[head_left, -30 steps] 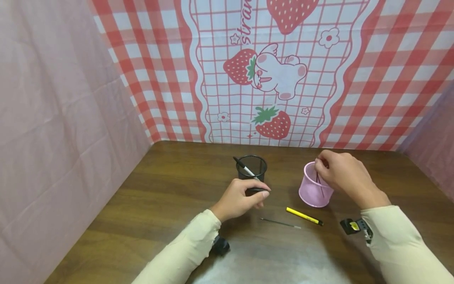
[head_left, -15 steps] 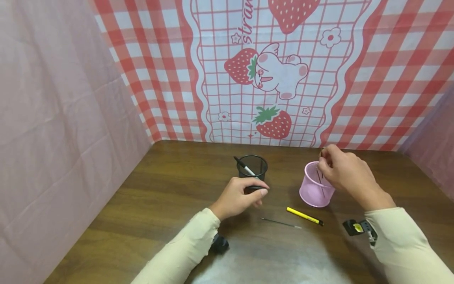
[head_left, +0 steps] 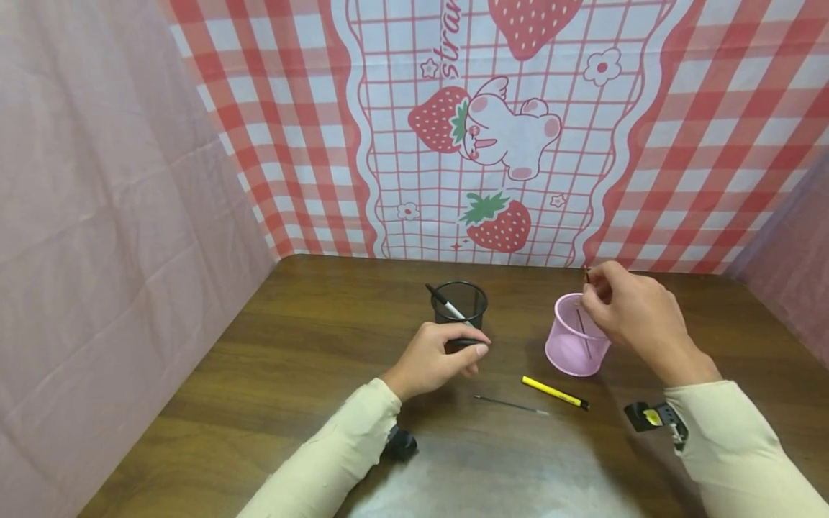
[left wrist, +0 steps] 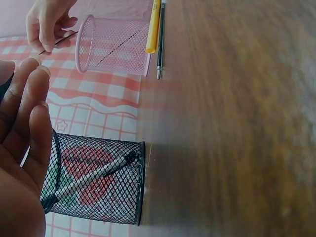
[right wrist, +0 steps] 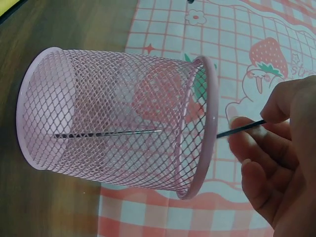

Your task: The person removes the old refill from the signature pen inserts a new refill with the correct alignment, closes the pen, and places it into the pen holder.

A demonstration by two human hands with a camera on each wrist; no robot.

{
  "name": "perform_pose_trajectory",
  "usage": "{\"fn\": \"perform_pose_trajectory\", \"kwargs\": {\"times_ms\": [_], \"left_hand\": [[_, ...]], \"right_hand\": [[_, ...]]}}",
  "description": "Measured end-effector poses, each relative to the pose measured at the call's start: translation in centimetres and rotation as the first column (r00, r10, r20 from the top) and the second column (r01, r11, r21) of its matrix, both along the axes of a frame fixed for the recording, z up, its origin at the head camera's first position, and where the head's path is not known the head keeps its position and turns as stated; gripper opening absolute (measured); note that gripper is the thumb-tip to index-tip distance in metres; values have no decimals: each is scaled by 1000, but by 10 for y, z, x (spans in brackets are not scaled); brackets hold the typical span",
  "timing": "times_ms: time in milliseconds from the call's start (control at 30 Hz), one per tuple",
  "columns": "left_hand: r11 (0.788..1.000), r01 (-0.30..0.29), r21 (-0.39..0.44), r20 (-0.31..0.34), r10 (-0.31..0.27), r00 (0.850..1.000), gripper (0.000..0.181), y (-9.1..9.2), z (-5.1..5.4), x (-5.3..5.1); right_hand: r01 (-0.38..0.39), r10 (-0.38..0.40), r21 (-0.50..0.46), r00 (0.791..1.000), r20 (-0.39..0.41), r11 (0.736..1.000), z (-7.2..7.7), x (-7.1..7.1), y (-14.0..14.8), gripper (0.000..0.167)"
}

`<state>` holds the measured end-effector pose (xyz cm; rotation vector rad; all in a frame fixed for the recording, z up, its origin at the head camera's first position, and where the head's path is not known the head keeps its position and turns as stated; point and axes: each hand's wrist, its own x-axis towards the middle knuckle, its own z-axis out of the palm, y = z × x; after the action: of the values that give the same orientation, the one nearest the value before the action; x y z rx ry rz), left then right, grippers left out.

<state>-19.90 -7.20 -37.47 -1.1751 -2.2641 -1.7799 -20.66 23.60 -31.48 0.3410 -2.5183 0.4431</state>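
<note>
A thin dark rod (right wrist: 241,129) is pinched between the fingertips of the right hand (head_left: 637,315) — the pink mesh cup (head_left: 573,356), with another rod (right wrist: 106,134) inside, is set just below it. By the left hand (head_left: 435,363), fingers bent, a black object (head_left: 460,345) is held — the black mesh cup (left wrist: 116,192) is placed just beyond.

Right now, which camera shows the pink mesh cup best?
The right wrist view: there the pink mesh cup is largest and wholly in frame. The head view shows it smaller, its rim partly behind the right hand; the left wrist view, small, its base partly behind the yellow stick.
</note>
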Motion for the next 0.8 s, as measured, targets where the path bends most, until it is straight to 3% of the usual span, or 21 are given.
{"fn": "perform_pose_trajectory", "kwargs": {"times_ms": [200,567,800], "left_hand": [[1000,9,13,-3,-9,1000,12,0,14,11],[1000,5,22,-10,-5,1000,12,-2,13,10],[1000,-3,9,-13,3,1000,12,-2,13,10]], "right_hand": [[-37,38,9,995,-94,999,1,4,-2,19],[-46,46,-1,994,-103,999,4,9,-9,16],[-84,82,-6,985,-154,996,2,14,-14,15]]}}
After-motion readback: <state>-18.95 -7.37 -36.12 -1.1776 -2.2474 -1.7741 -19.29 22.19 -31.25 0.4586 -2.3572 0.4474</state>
